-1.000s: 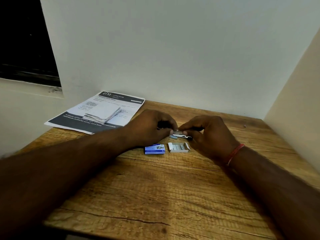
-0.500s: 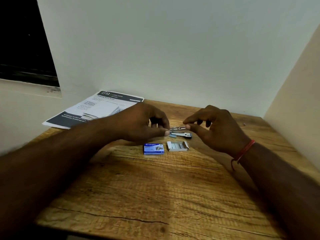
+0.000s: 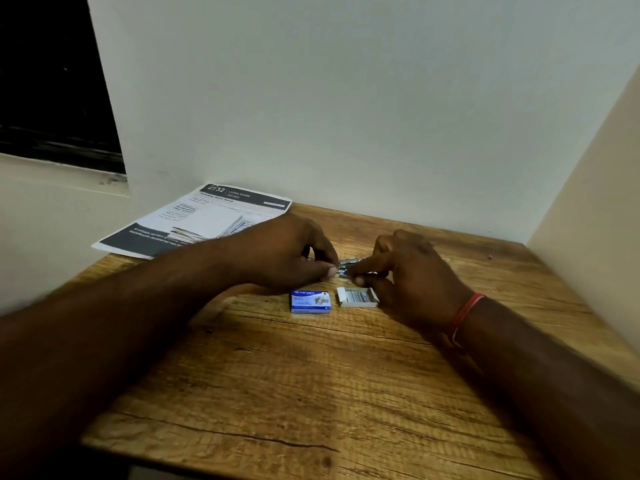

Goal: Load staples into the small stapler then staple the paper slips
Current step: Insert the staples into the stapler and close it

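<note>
Two hands are met over the middle of the desk: the small stapler, a sliver of silver metal mostly hidden, is pinched between left hand and right hand, each grip pressed on it. Just nearer lie the blue staple box and open tray of staples. Paper slips are stacked on a printed sheet at the far left corner.

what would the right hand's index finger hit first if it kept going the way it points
The right hand points its index finger leftward, so it would most likely meet the left hand at its thumb tip, right past the small stapler pinched between both hands. Depth is hard to judge from this view.
</note>
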